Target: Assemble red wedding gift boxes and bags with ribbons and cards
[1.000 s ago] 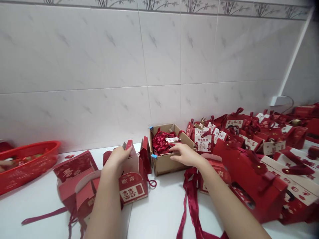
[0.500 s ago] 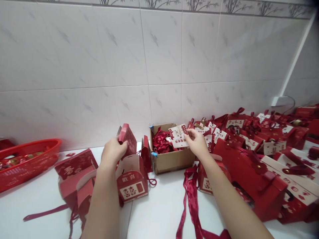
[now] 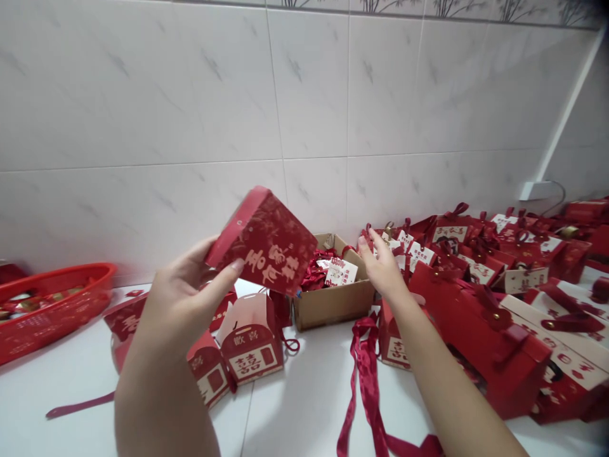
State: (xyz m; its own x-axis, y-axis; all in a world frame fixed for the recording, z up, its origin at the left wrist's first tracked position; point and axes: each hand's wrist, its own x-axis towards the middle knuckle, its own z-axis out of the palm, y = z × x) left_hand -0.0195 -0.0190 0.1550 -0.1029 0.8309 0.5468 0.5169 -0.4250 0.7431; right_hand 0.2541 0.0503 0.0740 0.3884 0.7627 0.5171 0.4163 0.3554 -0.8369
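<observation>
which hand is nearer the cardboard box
Right: the right hand is beside the right end of the cardboard box. The left hand is farther off to its left, holding a red box.

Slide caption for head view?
Left hand holds up a red box; open right hand near a cardboard box holding printed cards.

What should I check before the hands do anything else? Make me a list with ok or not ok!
1. Left hand gripping the red gift box: ok, thumb on its printed face.
2. Right hand free: ok, fingers apart and nothing seen in them.
3. Red-printed white card easy to spot: ok, it lies inside the cardboard box.
4. Tabletop free of loose ribbon: not ok, dark red ribbon trails across it.
5. Gift box filled: cannot tell, its inside is hidden.
</observation>
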